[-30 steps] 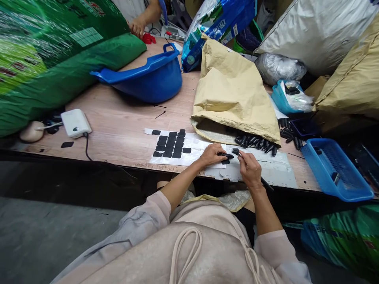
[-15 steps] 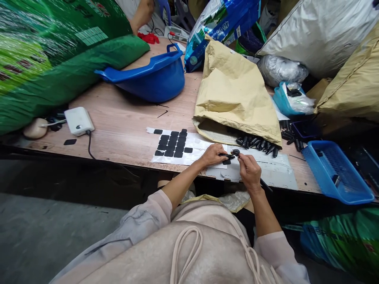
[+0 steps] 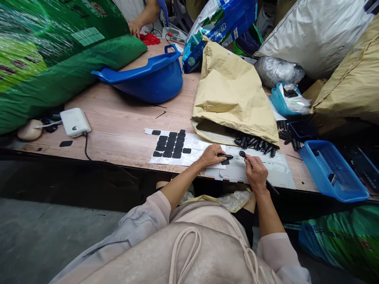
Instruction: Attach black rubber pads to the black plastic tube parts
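Observation:
My left hand (image 3: 212, 155) is closed on a slim black tube-shaped piece (image 3: 226, 156), which points right over the pale board. A small black square (image 3: 225, 162) lies just below that piece. To the right, my right hand (image 3: 256, 170) pinches a thin tool with a round black head (image 3: 242, 154). A dark rod (image 3: 272, 187) shows behind the right wrist; whether it belongs to this tool I cannot tell. The round head and the tube are apart. Left of my hands, a white sheet (image 3: 192, 161) carries rows of black rounded squares (image 3: 168, 144).
Several black tube pieces (image 3: 260, 145) spill from a tan paper sack (image 3: 231, 90). A blue basket (image 3: 349, 193) stands at right, a blue basin (image 3: 156, 85) behind, a white power adapter (image 3: 75, 121) at left. Another person's hand (image 3: 136, 27) is at the far side beside a green sack (image 3: 97, 59).
My right hand has moved right, taking the round black head away from the tube piece. My left hand keeps its hold. The other person's hand has come lower into view.

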A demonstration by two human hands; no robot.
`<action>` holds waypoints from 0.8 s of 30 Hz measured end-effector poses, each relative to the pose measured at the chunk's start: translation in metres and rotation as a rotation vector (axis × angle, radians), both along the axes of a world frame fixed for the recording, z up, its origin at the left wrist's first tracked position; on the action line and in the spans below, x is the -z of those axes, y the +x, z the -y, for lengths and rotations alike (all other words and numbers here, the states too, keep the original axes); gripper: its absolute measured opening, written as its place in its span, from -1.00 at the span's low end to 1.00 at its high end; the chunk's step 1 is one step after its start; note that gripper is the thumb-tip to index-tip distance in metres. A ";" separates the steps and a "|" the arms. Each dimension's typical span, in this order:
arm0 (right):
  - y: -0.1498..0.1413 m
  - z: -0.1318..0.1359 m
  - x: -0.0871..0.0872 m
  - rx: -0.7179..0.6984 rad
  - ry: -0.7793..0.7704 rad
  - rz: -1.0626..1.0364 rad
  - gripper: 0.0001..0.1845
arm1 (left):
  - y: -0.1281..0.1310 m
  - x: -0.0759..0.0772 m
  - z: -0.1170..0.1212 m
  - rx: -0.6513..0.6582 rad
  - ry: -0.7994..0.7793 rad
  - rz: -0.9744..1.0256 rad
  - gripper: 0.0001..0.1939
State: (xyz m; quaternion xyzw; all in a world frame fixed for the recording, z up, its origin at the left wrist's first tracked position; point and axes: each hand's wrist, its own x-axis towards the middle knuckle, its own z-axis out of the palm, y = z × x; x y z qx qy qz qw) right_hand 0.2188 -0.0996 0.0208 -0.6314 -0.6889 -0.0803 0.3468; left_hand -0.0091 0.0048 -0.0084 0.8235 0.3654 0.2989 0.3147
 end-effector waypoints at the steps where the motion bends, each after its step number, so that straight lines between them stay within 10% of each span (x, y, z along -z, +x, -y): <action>1: 0.005 -0.001 0.002 0.010 -0.010 0.028 -0.69 | 0.000 0.000 0.000 -0.006 -0.004 -0.003 -0.88; 24: 0.025 -0.010 0.029 0.082 -0.133 0.075 -0.72 | -0.008 -0.030 0.033 0.135 -0.041 0.081 -0.84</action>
